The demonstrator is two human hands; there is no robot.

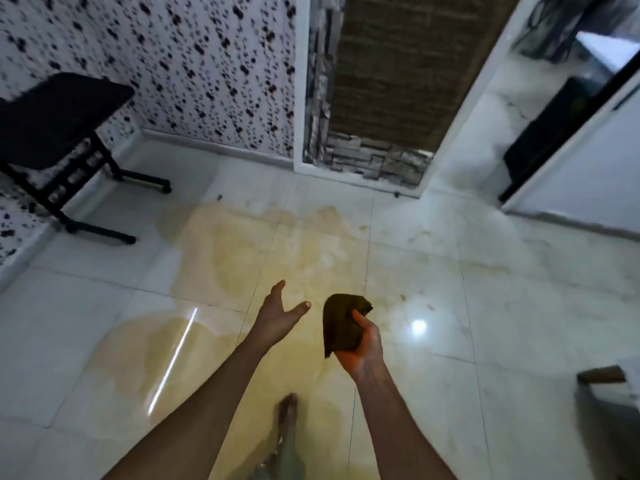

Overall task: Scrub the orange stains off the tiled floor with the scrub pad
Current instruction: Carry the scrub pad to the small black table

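Right hand (362,344) grips the scrub pad (341,323) above the floor (519,289); left hand (278,315) open, holds nothing. Best to crouch, press pad flat w/ firm strokes across the orange stains (242,244).

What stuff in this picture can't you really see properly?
- Right hand fingers: hidden behind the scrub pad it holds.
- Black table: cut off by the left edge, blurred.
- Thing at the right edge: cut off, too blurry to name.
- Room beyond the doorway: dark and smeared.
- Foot: blurred.
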